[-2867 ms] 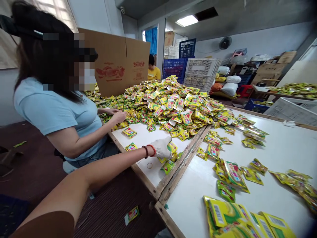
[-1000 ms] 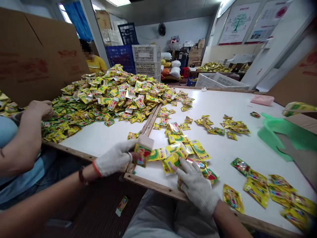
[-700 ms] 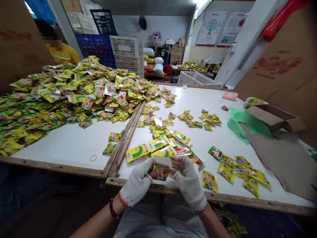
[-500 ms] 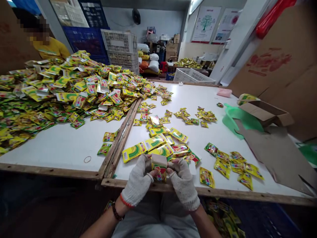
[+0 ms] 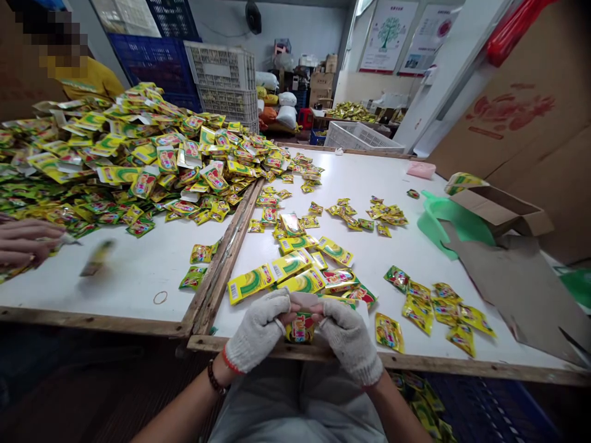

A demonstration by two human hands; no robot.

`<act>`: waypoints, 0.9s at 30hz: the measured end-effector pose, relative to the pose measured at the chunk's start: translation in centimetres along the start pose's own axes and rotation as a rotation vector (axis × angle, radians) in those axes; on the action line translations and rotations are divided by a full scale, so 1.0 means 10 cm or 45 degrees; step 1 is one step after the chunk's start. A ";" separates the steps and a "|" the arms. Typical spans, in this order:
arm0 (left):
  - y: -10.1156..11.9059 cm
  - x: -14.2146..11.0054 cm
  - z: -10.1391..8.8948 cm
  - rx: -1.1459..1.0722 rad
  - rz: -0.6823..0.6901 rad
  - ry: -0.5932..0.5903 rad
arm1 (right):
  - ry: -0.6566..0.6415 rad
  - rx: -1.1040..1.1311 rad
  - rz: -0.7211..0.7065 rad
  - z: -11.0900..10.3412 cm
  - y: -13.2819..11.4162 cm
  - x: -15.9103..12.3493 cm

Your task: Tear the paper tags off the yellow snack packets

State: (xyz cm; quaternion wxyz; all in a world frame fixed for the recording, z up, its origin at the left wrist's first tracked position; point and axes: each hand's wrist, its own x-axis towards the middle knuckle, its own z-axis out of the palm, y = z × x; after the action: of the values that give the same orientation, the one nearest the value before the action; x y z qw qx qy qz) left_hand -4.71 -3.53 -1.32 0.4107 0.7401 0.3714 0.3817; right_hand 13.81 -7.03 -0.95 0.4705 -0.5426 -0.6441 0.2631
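Both my hands wear white knit gloves and meet at the table's near edge. My left hand (image 5: 258, 331) and my right hand (image 5: 349, 339) are closed on a small stack of sachets (image 5: 301, 321), which stands upright between them. Just beyond lie loose yellow-green sachets (image 5: 295, 271) on the white table (image 5: 415, 246). A huge heap of the same sachets (image 5: 138, 160) covers the left table.
A co-worker's hand (image 5: 23, 241) reaches in at the left edge beside a blurred sachet. A rubber band (image 5: 160, 298) lies on the left table. At right are a green scoop (image 5: 450, 218), an open carton (image 5: 501, 209) and flat cardboard (image 5: 521, 289). Crates (image 5: 221, 77) stand behind.
My view swung right from the co-worker to my own place. My left hand brought the sachet stack to the near edge, where my right hand joined it. A co-worker's hand entered at left.
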 end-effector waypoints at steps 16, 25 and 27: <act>0.23 0.10 -0.10 0.002 -0.119 -0.025 | -0.244 -0.129 -0.136 -0.08 -0.18 0.14; 0.11 -0.01 -0.20 0.282 0.346 -0.293 | -0.518 -0.172 -0.472 -0.23 -0.09 0.13; 0.08 -0.03 -0.18 0.364 0.434 -0.301 | -0.501 -0.237 -0.572 -0.19 -0.04 0.09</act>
State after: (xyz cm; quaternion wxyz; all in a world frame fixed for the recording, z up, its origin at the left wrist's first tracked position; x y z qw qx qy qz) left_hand -6.27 -3.50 -0.03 0.2721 0.8821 0.2409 0.2996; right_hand 15.37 -6.62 0.49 0.3314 -0.3660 -0.8481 0.1925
